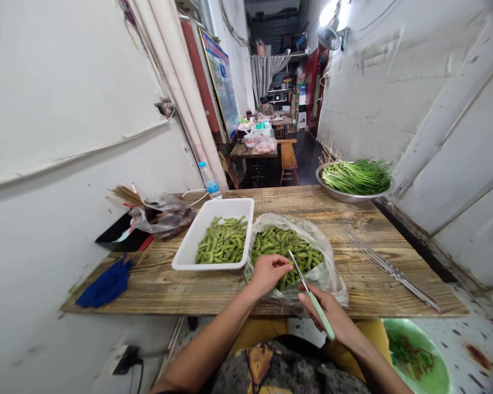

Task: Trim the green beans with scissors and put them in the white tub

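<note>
My left hand [270, 274] is closed in a pinch above an open clear plastic bag [332, 273] of green soybean pods [285, 246]. A pod, mostly hidden, shows at its fingertips. Scissors [321, 316] with pale green handles are gripped in my right hand [332, 314]. Their metal blades point up and to the left, with the tips close beside my left fingertips. Left of the bag stands a white plastic tub [181, 261] holding more soybean pods [224, 241] along its lower right part.
Metal skewers [394, 271] lie at the table's right. Behind them, a steel bowl [355, 196] holds green stalks. A water bottle [210, 181], black tray [110, 235] and blue cloth [104, 284] are leftward. A green basin [431, 350] sits below. One person [265, 108] sits far back.
</note>
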A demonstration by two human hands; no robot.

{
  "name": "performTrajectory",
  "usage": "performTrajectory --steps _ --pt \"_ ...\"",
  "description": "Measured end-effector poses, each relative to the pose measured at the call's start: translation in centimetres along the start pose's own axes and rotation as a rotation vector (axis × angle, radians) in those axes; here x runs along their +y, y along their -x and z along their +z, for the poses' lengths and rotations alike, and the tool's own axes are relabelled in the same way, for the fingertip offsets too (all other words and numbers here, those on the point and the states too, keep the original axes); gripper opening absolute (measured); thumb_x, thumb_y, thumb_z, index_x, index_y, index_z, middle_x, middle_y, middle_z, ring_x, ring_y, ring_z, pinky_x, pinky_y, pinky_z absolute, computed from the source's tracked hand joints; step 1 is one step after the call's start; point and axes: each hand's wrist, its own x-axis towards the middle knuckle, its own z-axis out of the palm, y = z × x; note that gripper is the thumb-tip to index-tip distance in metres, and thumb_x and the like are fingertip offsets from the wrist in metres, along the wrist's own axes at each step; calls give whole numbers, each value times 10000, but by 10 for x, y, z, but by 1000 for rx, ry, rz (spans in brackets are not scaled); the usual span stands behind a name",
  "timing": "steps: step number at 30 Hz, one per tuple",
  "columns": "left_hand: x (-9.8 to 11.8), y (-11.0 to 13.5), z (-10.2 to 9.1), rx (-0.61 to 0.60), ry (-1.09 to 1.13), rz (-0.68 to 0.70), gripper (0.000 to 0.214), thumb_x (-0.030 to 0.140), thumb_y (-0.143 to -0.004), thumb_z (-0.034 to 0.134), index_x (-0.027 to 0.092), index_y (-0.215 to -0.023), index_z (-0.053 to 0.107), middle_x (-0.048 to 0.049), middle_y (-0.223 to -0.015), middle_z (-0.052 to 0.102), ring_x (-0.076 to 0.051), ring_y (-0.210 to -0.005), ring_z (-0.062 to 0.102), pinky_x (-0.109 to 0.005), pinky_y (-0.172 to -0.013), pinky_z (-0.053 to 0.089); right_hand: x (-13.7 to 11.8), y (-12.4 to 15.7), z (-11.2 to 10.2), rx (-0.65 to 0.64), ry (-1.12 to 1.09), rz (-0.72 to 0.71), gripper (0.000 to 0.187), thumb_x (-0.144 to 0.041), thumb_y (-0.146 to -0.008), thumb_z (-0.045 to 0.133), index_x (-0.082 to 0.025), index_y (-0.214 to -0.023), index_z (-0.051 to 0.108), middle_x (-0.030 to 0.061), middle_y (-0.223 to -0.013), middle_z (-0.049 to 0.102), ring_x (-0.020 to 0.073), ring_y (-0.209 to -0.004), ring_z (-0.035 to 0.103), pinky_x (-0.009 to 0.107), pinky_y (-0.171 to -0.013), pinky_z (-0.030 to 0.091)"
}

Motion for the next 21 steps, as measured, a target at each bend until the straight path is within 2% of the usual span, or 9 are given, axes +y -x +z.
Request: performTrajectory --steps 4,8,11,14,21 --pt "0 -1 1 -35 154 -134 222 298 -589 727 120 -676 627 32 -501 561 -65 -432 460 -192 -451 356 6 -5 4 -21 -50 127 433 -559 -764 535 -171 -955 539 -106 -443 339 60 -295 311 176 -274 284" --pt "1 -3 0 -30 474 -263 306 306 -557 768 110 -718 597 30 -513 565 -62 -439 504 -185 -464 419 15 -7 4 -27 -86 78 439 -559 -788 507 -186 -1020 491 -95 -497 390 62 -342 356 174 -320 324" --pt "2 -5 -1 51 666 -262 336 284 -536 796 108 -711 570 12 -577 596 -81 -533 582 -193 -550 487 16 -5 4 -38 -149 42 430 -575 -820 442 -197 -1021 480 -65 -586 446 76 -427 428 186 -385 375" --pt "2 -4 0 125 748 -245 334 249 -534 806 111 -695 549 18 -591 593 -84 -557 603 -186 -563 503 10 -3 4 -57 -167 55 436 -607 -815 416 -196 -943 485 -56 -616 459 77 -427 439 197 -385 381" --pt "5 4 6 110 764 -234 315 236 -562 794 113 -670 524 10 -591 600 -94 -570 615 -198 -583 509 -1 -5 7 -69 -153 63 413 -600 -811 424 -198 -720 451 -67 -530 441 67 -373 414 186 -351 361"
